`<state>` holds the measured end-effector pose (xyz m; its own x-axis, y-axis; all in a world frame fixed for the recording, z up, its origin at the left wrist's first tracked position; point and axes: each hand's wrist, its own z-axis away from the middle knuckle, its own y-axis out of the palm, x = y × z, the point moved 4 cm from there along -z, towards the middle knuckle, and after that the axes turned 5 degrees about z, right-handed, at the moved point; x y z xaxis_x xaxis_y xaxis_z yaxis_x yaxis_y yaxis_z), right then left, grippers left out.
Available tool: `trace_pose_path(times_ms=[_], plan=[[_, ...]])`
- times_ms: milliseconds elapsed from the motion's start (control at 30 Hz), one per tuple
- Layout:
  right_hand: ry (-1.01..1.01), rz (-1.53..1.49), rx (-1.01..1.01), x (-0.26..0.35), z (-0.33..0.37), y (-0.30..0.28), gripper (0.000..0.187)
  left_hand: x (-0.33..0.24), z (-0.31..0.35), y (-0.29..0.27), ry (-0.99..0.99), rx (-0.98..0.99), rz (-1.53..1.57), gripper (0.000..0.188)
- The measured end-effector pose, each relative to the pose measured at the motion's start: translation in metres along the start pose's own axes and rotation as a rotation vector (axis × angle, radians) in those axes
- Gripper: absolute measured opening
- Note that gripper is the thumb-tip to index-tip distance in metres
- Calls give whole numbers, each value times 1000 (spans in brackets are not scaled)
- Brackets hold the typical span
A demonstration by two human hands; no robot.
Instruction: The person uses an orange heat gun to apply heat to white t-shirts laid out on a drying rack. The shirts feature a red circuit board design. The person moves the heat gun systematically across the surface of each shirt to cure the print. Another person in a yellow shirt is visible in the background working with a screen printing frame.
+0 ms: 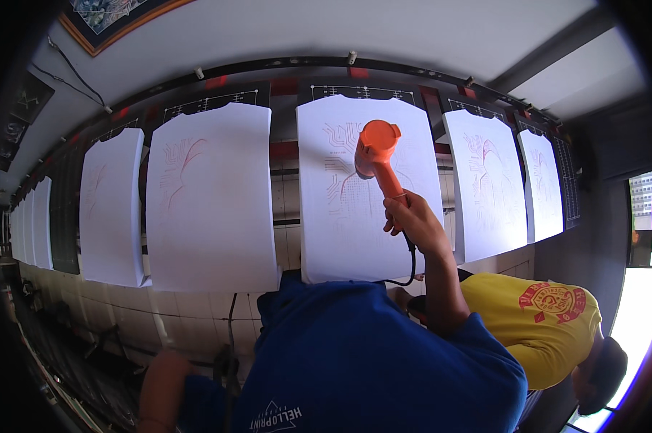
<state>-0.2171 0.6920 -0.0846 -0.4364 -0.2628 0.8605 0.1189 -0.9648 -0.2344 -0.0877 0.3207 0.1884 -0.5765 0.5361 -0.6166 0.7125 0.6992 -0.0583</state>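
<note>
My right hand (417, 221) is closed around the handle of an orange heat gun (379, 143). The gun hangs over the chest of a white T-shirt panel (340, 242) stretched on a dark board. Faint red and grey line artwork (347, 189) shows on that cloth, partly covered by the gun. A black cord (414, 265) loops from the handle back toward my body. Of my left side only a bent arm (165, 382) shows at the lower left; the hand itself lies outside the picture.
More white shirt panels (210, 238) lie on boards in a row to the left, and others (495, 216) to the right. A black rail (275, 66) runs behind them. Close on my right, a person in a yellow shirt (528, 325) bends over. Another cord (231, 317) hangs left of me.
</note>
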Motion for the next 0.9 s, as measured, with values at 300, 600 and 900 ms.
trace_pose_path(times_ms=[300,600,900], plan=[[18,-48,2,-10,6,-12,32,-2,6,15,-19,-62,-201,42],[24,-122,145,-19,22,-5,32,-5,55,14,-36,-322,-601,50],[44,-138,302,-24,42,17,31,48,109,10,-56,-802,-735,63]])
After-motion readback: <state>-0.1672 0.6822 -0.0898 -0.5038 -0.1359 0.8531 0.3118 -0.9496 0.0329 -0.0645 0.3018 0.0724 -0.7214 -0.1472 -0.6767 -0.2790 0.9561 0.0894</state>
